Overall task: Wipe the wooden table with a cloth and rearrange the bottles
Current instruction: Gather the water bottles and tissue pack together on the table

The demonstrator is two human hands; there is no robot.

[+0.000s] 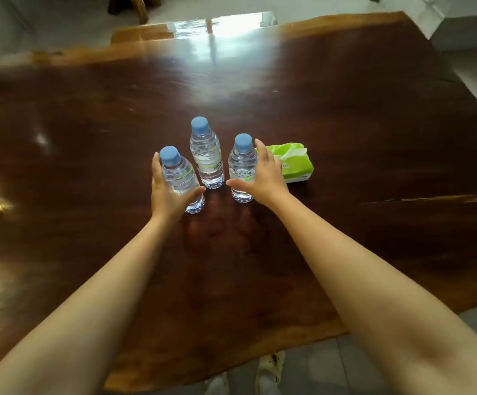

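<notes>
Three clear water bottles with blue caps stand upright near the middle of the dark wooden table point(345, 115). My left hand point(164, 198) wraps around the left bottle point(181, 178), thumb across its front. My right hand point(266, 178) curls around the right bottle point(241, 169), fingers behind it and thumb in front. The middle bottle point(206, 155) stands a little farther back between them, untouched. No cloth is visible in either hand.
A green pack of tissues point(297, 162) lies just right of my right hand, partly hidden by it. The table's near edge runs above my feet point(268, 372) on a grey tiled floor. A wooden chair stands beyond the far edge.
</notes>
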